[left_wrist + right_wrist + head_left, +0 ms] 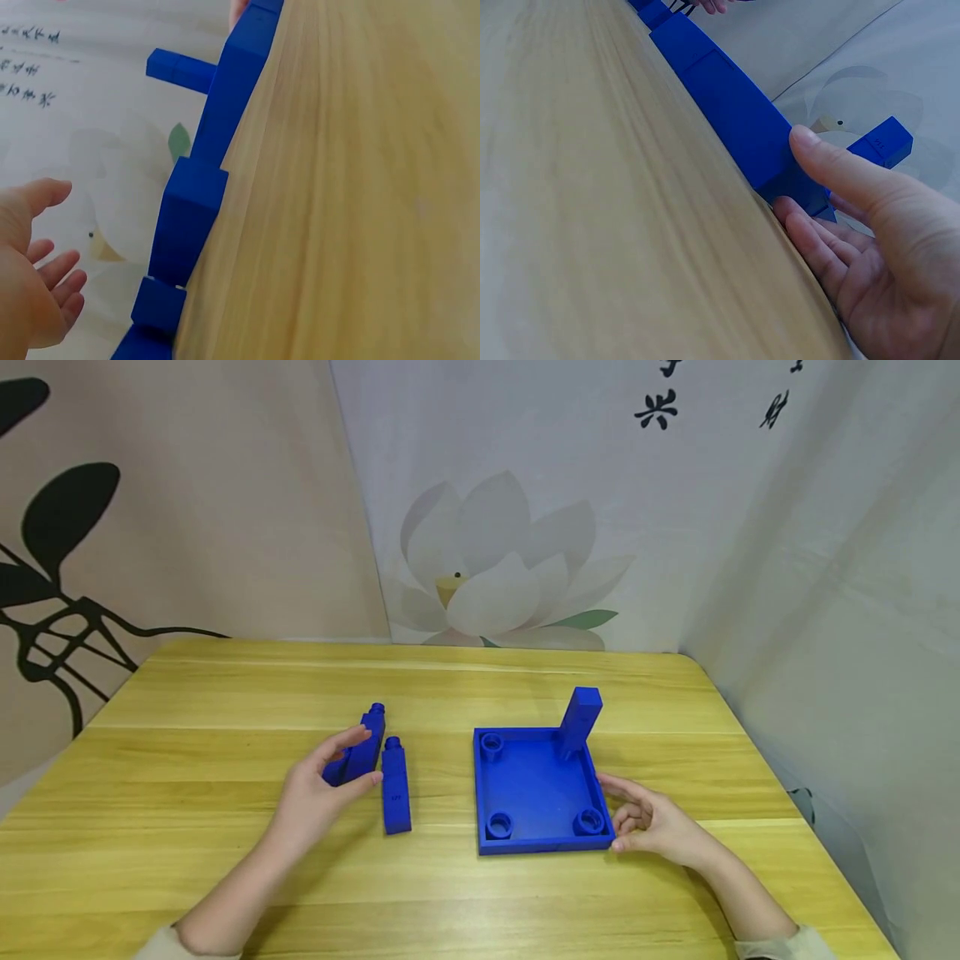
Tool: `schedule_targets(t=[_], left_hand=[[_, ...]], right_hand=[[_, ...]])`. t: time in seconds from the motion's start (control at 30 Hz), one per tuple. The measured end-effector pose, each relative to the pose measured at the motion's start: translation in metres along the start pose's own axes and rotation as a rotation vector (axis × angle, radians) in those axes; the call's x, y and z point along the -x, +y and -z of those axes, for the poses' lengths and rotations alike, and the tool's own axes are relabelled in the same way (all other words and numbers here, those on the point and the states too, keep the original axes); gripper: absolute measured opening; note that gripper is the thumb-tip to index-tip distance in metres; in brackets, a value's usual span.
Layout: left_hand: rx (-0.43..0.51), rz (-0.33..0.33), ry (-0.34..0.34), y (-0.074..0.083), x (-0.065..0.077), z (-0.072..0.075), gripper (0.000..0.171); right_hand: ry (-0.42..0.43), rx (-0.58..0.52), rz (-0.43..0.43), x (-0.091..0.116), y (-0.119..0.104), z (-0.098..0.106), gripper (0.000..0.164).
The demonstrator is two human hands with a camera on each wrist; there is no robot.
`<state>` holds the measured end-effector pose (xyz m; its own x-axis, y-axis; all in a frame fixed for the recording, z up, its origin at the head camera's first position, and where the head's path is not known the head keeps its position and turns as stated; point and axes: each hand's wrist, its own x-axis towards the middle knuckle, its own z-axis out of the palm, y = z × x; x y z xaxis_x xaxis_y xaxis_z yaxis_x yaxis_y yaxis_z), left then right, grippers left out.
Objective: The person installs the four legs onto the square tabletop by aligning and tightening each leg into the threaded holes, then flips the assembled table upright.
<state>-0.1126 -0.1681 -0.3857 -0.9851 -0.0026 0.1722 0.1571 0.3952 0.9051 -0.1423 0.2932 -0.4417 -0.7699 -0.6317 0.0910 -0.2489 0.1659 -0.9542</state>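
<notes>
My left hand point(318, 789) hovers with thumb and fingers spread over blue square posts with round pegs. One post point(396, 789) lies just right of the thumb; another post point(367, 747) is partly covered by the fingers, with a further blue piece point(336, 770) beside it. In the left wrist view the hand is apart from the posts. My right hand point(660, 827) rests against the right side of a blue square tray point(543, 845), thumb at its near right corner. A blue post point(581, 718) stands, slightly tilted, at the tray's far right corner.
Round sockets show in the tray's other corners: a far left socket point(491, 744), a near left socket point(499, 825) and a near right socket point(588, 822). All lies on a wooden table point(435, 902), with a printed curtain point(525, 443) behind it.
</notes>
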Motion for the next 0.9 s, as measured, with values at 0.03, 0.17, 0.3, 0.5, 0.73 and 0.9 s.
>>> schedule_targets(t=[0.03, 0.17, 0.3, 0.5, 0.73, 0.9], left_hand=[[-0.007, -0.001, 0.005, -0.002, 0.000, 0.002, 0.057], [-0.028, -0.005, 0.022, -0.007, 0.002, 0.008, 0.059], [-0.034, -0.018, 0.038, -0.012, 0.004, 0.013, 0.059], [-0.112, -0.027, 0.042, -0.023, 0.007, 0.023, 0.060], [-0.151, 0.013, 0.037, -0.036, 0.013, 0.034, 0.063], [-0.175, 0.057, 0.026, -0.041, 0.016, 0.041, 0.066]], right_hand=[[0.000, -0.001, -0.001, 0.000, 0.000, 0.000, 0.082], [-0.003, -0.003, -0.002, 0.000, 0.000, 0.000, 0.082], [-0.003, -0.004, -0.004, 0.000, 0.000, 0.000, 0.081], [-0.001, -0.010, -0.013, 0.000, -0.001, 0.000, 0.081], [-0.001, -0.014, -0.008, -0.001, 0.000, 0.000, 0.081], [0.000, -0.016, -0.009, -0.001, 0.000, 0.000, 0.081]])
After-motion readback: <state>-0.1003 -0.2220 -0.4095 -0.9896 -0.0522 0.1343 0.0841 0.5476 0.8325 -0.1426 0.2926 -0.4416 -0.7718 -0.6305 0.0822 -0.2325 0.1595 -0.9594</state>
